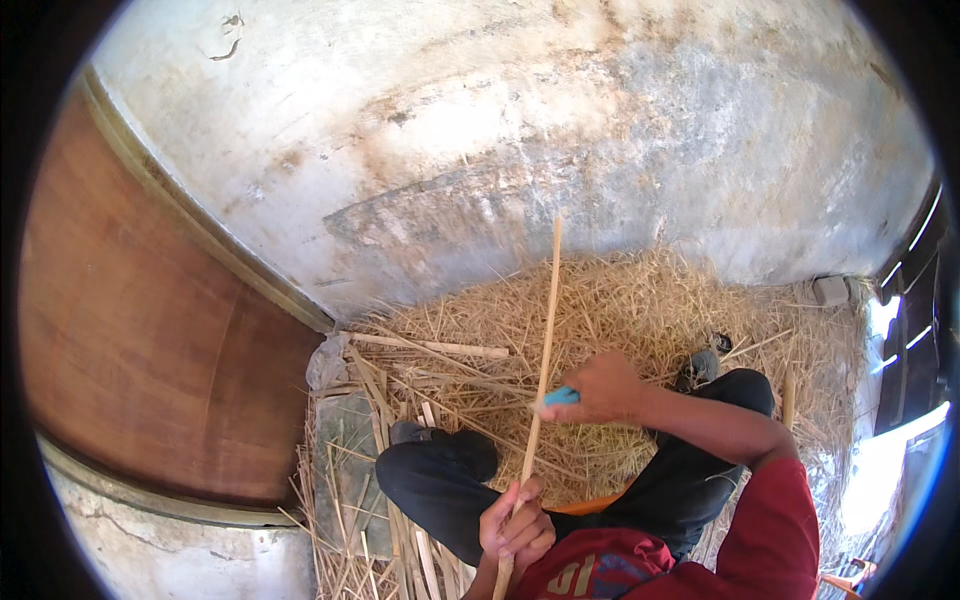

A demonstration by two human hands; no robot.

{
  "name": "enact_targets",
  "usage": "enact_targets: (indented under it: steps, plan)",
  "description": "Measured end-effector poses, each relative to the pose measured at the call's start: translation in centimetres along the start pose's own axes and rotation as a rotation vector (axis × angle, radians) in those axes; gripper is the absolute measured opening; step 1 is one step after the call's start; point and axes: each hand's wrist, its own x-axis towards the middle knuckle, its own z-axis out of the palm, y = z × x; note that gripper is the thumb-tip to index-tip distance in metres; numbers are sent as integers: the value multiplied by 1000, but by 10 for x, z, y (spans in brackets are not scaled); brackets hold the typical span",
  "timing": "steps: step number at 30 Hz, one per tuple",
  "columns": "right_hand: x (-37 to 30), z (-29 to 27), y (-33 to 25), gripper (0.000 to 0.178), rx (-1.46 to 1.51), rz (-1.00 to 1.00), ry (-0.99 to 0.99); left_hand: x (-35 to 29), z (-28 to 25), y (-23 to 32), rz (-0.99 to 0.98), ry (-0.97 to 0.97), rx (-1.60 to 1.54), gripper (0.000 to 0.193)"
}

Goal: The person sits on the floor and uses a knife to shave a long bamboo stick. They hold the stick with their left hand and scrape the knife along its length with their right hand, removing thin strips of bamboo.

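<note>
A long, pale strip of split bamboo or wood [551,300] stands slantwise before me, its far end toward the wall. My left hand [517,522] is wrapped round its lower part, close to my red shirt. Farther up, my right hand [603,388] grips a small blue-handled knife [562,396]. The knife's front end meets the strip, though its blade is too small to see clearly. Both my legs, in dark trousers [430,488], are bent on either side of the strip.
Straw-like shavings [640,300] cover the floor up to the stained wall [600,130]. Several cut strips [440,347] lie at left, near a flat stone slab [350,470] and a brown wooden door [150,330]. A grey block [830,291] sits by the wall at far right.
</note>
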Motion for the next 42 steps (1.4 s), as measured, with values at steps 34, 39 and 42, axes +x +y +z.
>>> enact_targets:
  steps: [34,39,42]
  plan:
    - [14,-12,5,70,-183,-20,-2,-11,16,5,-34,94,214,25]
    - [31,-3,46,75,-128,-51,277,-5,13,0,-33,23,113,24]
    - [36,-6,52,74,-151,-117,332,-1,14,0,-28,0,99,24]
